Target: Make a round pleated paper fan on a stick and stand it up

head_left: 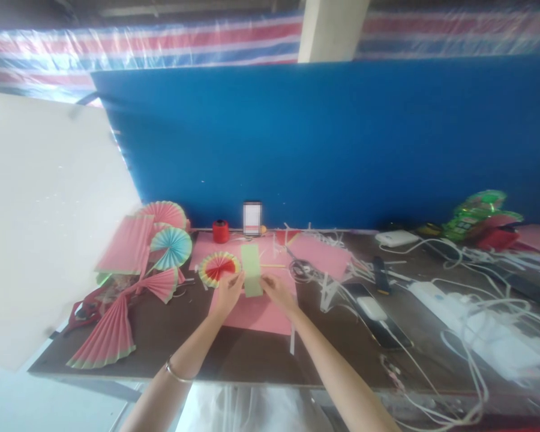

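Note:
Between my two hands is a strip of light green paper (252, 271), upright in the view above pink sheets (261, 315). My left hand (229, 292) pinches its left edge, and my right hand (276, 290) pinches the right edge at about the same height. Just behind my left hand lies a round pleated paper fan (216, 268) in yellow, green and red. A thin yellow stick (272, 266) rests on the pink paper beyond my right hand.
Pink folded fans (110, 336) and a blue rosette (171, 247) crowd the left. A red spool (220, 231) stands at the back. To the right are paper scraps, a phone (393, 330), a white power strip (436, 303) and tangled cables. A blue panel (270, 144) borders the table.

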A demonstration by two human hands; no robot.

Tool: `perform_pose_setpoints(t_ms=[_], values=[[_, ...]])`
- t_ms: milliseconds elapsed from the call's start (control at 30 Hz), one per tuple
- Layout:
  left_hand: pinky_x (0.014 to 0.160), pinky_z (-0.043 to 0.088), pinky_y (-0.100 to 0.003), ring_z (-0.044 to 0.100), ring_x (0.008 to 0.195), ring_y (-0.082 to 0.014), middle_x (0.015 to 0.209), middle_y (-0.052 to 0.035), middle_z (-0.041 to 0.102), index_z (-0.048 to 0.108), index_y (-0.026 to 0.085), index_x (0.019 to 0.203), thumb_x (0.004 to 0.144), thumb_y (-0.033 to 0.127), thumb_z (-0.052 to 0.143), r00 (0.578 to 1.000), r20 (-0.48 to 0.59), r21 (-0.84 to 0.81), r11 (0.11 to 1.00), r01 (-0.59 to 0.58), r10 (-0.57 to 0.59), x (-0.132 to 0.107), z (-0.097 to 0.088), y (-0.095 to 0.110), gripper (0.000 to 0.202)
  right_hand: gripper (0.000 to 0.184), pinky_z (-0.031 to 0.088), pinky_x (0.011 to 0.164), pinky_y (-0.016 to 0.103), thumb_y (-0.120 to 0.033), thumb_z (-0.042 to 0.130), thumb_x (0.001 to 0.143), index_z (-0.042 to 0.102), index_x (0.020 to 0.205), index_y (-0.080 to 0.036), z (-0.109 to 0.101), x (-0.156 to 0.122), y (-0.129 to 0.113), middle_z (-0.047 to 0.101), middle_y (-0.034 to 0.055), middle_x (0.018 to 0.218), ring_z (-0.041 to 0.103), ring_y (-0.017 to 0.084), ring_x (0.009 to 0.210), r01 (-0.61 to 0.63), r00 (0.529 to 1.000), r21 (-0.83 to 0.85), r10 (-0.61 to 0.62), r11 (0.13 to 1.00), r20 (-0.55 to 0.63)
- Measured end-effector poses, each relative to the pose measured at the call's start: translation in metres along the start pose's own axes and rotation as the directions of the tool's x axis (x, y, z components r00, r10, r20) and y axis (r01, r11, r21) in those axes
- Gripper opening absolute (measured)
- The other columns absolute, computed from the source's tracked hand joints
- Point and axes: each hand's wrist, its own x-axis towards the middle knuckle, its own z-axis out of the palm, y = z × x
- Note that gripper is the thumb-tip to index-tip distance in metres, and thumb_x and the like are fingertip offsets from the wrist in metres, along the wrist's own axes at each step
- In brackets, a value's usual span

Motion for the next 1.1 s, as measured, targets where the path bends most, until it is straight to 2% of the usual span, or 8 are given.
perform_pose_setpoints(t_ms=[100, 233, 367, 567, 733, 867, 1000, 1100], values=[[0.062, 0.049, -0.025, 0.058, 0.064, -0.0155, 0.062, -0.0020, 0.060, 0.064, 0.014, 0.066, 0.075, 0.045, 0.056, 0.999, 0.049, -0.017, 1.000, -0.004, 0.005, 0.001, 0.001, -0.003, 0.033, 0.025, 0.039, 0.060, 0.026, -0.038, 0.045, 0.082, 0.055, 0.069, -0.018, -0.001, 0.000, -0.002, 0.054, -0.0009, 0.065, 0.051, 0.014, 0.062, 0.013, 0.999, -0.059, -0.015, 0.998, -0.047], [0.062, 0.049, -0.025, 0.059, 0.064, -0.0154, 0.067, -0.0029, 0.062, 0.066, 0.014, 0.075, 0.075, 0.043, 0.058, 1.000, 0.006, -0.017, 1.000, -0.016, 0.016, 0.005, -0.001, -0.011, 0.030, 0.026, 0.037, 0.060, 0.026, -0.038, 0.045, 0.082, 0.054, 0.069, -0.019, -0.004, -0.003, -0.008, 0.053, -0.0017, 0.063, 0.050, 0.014, 0.061, 0.025, 1.000, -0.120, -0.027, 0.992, -0.015], [0.059, 0.047, -0.024, 0.056, 0.060, -0.0142, 0.064, -0.0021, 0.061, 0.067, 0.013, 0.075, 0.074, 0.042, 0.058, 0.997, -0.050, 0.061, 0.996, -0.060, 0.064, 0.007, -0.003, -0.014, 0.030, 0.026, 0.037, 0.060, 0.026, -0.040, 0.043, 0.084, 0.055, 0.072, -0.019, -0.003, -0.006, -0.011, 0.054, -0.0015, 0.065, 0.051, 0.014, 0.062, 0.039, 0.999, -0.133, -0.040, 0.990, -0.007], [0.058, 0.047, -0.024, 0.056, 0.061, -0.0140, 0.066, -0.0021, 0.061, 0.066, 0.013, 0.076, 0.076, 0.043, 0.055, 0.998, -0.019, 0.030, 0.998, -0.051, 0.051, 0.008, -0.003, -0.015, 0.031, 0.026, 0.041, 0.066, 0.028, -0.040, 0.040, 0.086, 0.056, 0.083, -0.020, 0.000, -0.005, -0.007, 0.060, 0.0012, 0.076, 0.056, 0.016, 0.071, 0.033, 0.999, -0.135, -0.033, 0.990, -0.004], [0.056, 0.046, -0.022, 0.055, 0.059, -0.0134, 0.061, -0.0009, 0.059, 0.065, 0.013, 0.070, 0.074, 0.043, 0.058, 0.993, -0.097, 0.038, 0.997, -0.068, 0.072, 0.009, -0.004, -0.012, 0.031, 0.027, 0.042, 0.066, 0.028, -0.041, 0.038, 0.087, 0.056, 0.084, -0.020, 0.001, -0.005, -0.006, 0.060, 0.0016, 0.075, 0.057, 0.017, 0.071, 0.037, 0.999, -0.168, -0.036, 0.985, 0.010], [0.059, 0.049, -0.024, 0.059, 0.063, -0.0154, 0.065, -0.0024, 0.063, 0.066, 0.013, 0.073, 0.073, 0.044, 0.059, 0.989, -0.135, -0.019, 0.998, -0.057, 0.054, 0.008, -0.003, -0.010, 0.032, 0.027, 0.043, 0.063, 0.028, -0.041, 0.040, 0.086, 0.055, 0.081, -0.019, 0.001, -0.006, -0.005, 0.059, 0.0014, 0.072, 0.056, 0.016, 0.068, 0.042, 0.999, -0.161, -0.044, 0.986, -0.011], [0.064, 0.053, -0.029, 0.063, 0.065, -0.0174, 0.070, -0.0041, 0.066, 0.067, 0.012, 0.080, 0.072, 0.045, 0.060, 0.996, -0.086, -0.109, 0.994, -0.008, -0.001, 0.008, -0.002, -0.012, 0.034, 0.026, 0.043, 0.065, 0.028, -0.039, 0.042, 0.086, 0.056, 0.079, -0.019, -0.001, -0.007, -0.006, 0.060, 0.0018, 0.073, 0.056, 0.016, 0.069, 0.052, 0.997, -0.165, -0.062, 0.985, -0.052], [0.065, 0.054, -0.030, 0.063, 0.067, -0.0182, 0.071, -0.0045, 0.066, 0.066, 0.012, 0.082, 0.071, 0.045, 0.061, 0.996, -0.091, -0.130, 0.992, 0.004, -0.016, 0.009, -0.003, -0.015, 0.036, 0.027, 0.044, 0.066, 0.028, -0.041, 0.042, 0.086, 0.057, 0.083, -0.019, -0.001, -0.008, -0.009, 0.062, 0.0027, 0.075, 0.058, 0.017, 0.071, 0.047, 0.998, -0.136, -0.054, 0.990, -0.043]])
